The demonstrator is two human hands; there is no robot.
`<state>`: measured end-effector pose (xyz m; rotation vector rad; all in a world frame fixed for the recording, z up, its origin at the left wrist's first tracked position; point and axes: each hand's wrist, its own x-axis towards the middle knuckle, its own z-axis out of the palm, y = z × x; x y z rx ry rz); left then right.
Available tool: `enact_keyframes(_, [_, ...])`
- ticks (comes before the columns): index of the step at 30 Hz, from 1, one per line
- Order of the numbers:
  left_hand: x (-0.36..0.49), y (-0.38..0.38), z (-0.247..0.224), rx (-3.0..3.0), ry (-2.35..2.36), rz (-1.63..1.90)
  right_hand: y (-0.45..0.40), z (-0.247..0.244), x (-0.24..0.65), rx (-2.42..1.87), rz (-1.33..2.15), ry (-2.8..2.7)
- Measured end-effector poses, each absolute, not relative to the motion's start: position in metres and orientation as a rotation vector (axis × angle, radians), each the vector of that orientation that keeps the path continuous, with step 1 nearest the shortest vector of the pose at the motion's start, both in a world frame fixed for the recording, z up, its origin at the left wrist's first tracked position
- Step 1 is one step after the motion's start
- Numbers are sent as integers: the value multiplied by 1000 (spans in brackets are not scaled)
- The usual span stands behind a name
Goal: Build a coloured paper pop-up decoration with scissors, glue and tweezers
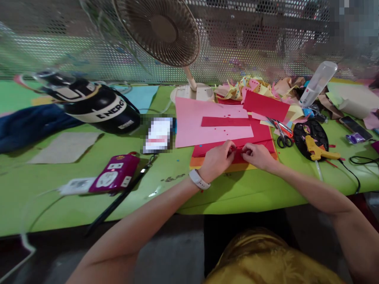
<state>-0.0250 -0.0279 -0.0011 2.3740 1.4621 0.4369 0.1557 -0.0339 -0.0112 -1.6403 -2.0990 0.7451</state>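
My left hand [219, 158], with a white band [199, 179] on its wrist, is closed in a pinch at the red paper [207, 147]. Close to it on the right, my right hand [258, 156] pinches the same red paper, thumb and forefinger together. A narrow gap lies between the two hands, and the fingertips partly hide the paper's edge. Orange sheets [196, 162] lie underneath. Just beyond the hands is a pink sheet [189, 126] with a red paper strip [225, 121] across it. Scissors [283, 138] lie to the right.
A yellow glue gun [318, 150] rests on a black palette [302, 132] at right. Paper scraps [254, 86] and a clear bottle [318, 84] are behind. A fan [161, 29], black jug [103, 104], phone [158, 134] and purple power strip [114, 173] stand or lie leftward.
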Motion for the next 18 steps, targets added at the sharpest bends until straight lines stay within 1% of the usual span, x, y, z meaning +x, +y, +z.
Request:
enact_keyframes(8, [-26,-29,-9,2511,1497,423,-38,-14,155,-1643,568,-2199])
enact_keyframes(12, [-27,-29,-11,2509,1460,488,-39,-13,156,-1640,516,-2241])
enact_keyframes(15, [-31,-28,-12,2555,1386,581,-39,-12,156,-1661,503,-2265])
enact_keyframes(18, [-40,-28,-11,2745,1181,623,-39,-11,156,-1682,508,-2268])
